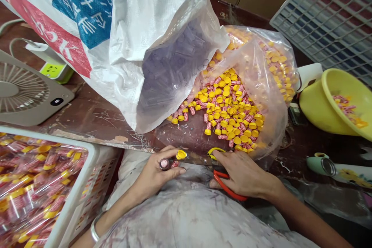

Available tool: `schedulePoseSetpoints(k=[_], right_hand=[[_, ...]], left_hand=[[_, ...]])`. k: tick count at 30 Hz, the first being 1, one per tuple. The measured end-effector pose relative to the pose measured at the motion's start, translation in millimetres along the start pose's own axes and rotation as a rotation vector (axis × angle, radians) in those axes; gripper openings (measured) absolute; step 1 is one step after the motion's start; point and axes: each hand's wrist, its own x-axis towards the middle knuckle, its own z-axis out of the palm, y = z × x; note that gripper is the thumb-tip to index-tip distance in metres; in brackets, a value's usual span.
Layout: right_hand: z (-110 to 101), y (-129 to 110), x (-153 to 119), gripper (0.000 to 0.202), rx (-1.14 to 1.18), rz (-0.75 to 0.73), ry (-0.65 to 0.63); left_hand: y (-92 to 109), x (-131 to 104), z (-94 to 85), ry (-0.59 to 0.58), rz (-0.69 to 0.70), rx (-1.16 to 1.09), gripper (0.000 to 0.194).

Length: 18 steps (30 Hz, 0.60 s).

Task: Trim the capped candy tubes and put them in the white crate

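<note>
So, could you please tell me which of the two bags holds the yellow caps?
The clear plastic bag, lying open to the right of the white printed sack, which shows only colourless tubes.

The white sack has a big K on its red stripe. Blue patch has Chinese characters, 十 pretty readable.
</note>
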Motion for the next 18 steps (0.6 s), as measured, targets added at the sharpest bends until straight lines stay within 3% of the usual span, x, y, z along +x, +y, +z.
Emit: schedulePoseSetpoints(k=[12,18], right_hand=[[2.9,1.3,-1.7,0.047,0.040,0.003,-0.077],[3.1,8.8,0.7,0.041,0.278,-0.086,-0.136]], left_hand=[[-0.5,-1.1,-0.3,-0.013,0.026,0.009,0.018],[-8.0,-2.2,-1.4,-0.045,0.054,0.016,0.016]])
